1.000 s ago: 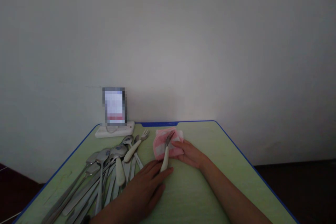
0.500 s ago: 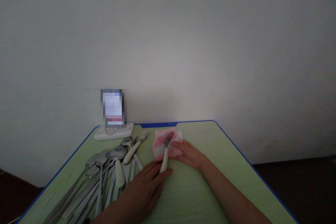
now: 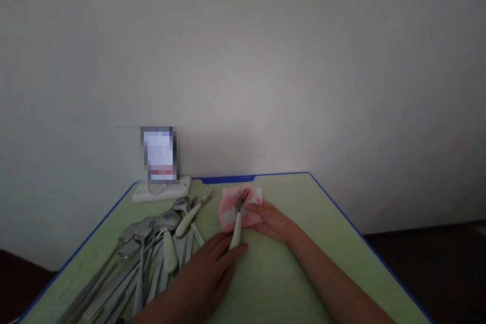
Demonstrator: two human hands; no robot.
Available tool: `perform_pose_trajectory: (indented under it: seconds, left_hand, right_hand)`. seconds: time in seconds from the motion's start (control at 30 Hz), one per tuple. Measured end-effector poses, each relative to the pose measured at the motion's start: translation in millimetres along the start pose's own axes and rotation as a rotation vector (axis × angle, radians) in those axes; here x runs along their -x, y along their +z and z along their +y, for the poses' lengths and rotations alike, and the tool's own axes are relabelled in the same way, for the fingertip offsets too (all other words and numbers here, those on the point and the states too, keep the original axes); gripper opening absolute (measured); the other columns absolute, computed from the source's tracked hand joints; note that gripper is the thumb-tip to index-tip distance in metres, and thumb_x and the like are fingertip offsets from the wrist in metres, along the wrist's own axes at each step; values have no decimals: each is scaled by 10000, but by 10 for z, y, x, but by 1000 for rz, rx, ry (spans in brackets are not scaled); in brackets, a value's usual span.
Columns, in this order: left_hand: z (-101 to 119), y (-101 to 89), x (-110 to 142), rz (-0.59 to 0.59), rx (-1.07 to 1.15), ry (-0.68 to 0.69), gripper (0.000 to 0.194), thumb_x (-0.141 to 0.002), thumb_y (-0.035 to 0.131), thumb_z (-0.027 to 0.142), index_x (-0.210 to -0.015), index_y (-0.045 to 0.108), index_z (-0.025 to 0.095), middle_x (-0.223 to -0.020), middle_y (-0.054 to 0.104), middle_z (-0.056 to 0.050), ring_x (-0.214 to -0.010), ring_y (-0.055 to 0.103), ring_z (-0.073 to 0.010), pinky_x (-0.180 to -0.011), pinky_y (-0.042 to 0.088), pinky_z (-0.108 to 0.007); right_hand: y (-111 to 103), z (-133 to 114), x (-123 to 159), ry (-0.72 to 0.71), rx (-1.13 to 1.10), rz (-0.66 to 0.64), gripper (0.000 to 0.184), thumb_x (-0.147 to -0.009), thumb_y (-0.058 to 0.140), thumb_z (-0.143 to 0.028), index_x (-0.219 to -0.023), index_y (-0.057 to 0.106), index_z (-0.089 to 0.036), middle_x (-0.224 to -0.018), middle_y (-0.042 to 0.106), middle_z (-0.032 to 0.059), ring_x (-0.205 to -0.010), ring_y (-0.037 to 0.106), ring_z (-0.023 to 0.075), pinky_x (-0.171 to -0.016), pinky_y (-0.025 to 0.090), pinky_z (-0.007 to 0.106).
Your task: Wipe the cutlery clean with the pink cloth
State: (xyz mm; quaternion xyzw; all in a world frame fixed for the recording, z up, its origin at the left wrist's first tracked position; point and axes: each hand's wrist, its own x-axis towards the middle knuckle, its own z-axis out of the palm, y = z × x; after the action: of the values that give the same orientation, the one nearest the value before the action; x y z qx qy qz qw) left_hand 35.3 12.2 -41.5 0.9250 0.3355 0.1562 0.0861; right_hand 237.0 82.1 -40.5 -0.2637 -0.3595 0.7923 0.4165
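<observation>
Fork [image 3: 238, 218] extends from left hand [image 3: 208, 269], apparently touching pink cloth [image 3: 228, 208].

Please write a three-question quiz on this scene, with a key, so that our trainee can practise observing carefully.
1. Multiple choice: As seen in the picture, where does the cutlery pile lie?
a) Left of the cloth
b) Right of the cloth
c) On top of the cloth

2. True or false: The left hand holds the fork by its prongs.

3. Short answer: What colour is the rim of the table?

Key: 1. a; 2. False; 3. Blue.
</observation>
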Motion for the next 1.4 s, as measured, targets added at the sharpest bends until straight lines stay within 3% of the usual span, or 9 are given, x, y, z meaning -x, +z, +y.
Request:
perform_pose_trajectory:
  seconds: [1.0,1.2,1.4]
  left_hand:
    - [9,-12,-10,36,53,-9,463,-858,482,145,-1300,470,281,-1350,503,-49,-1239,456,-228,-1025,416,-412]
    - [-5,-3,-2,-8,35,-32,450,-879,463,171,-1312,450,293,-1368,484,-54,-1257,437,-236,-1028,406,-444]
    - [-5,-16,-10,-2,54,-19,454,-867,480,159,-1302,462,285,-1369,482,-54,-1257,436,-240,-1033,399,-445]
  right_hand:
    - [34,-17,3,8,-10,24,333,-672,706,-250,-965,624,-114,-883,693,76,-810,649,172,-826,476,341]
    - [35,-11,3,5,-9,44,353,-672,704,-252,-985,611,-116,-884,690,73,-825,646,175,-821,483,338]
    - [23,-16,0,9,13,3,351,-694,689,-268,-1002,605,-121,-904,685,77,-823,648,175,-833,479,342]
